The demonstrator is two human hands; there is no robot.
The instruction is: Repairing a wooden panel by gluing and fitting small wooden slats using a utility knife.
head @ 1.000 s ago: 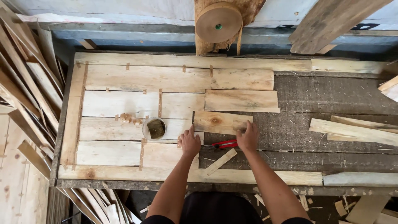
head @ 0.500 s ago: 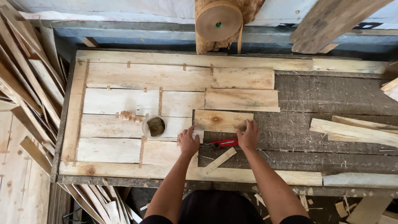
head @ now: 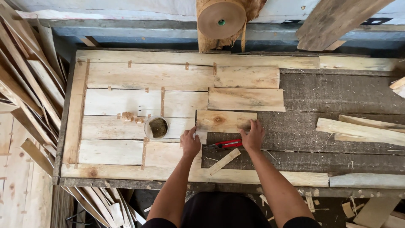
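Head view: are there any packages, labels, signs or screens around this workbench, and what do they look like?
None: no label, sign or screen shows.
Nearest to a package: a small round tub, open, pale rim, dark greenish inside, on the wood pieces left of the left hand.
Brown tape roll, round, above the bench.

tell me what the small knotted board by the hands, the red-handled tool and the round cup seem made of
Small knotted board: raw, unfinished pale wood, going by its grain and dark knot; the right hand touches its edge.
Red-handled tool: handles look plastic-coated, glossy red; the rest is hidden.
Round cup: probably pale plastic or metal, too small to tell.
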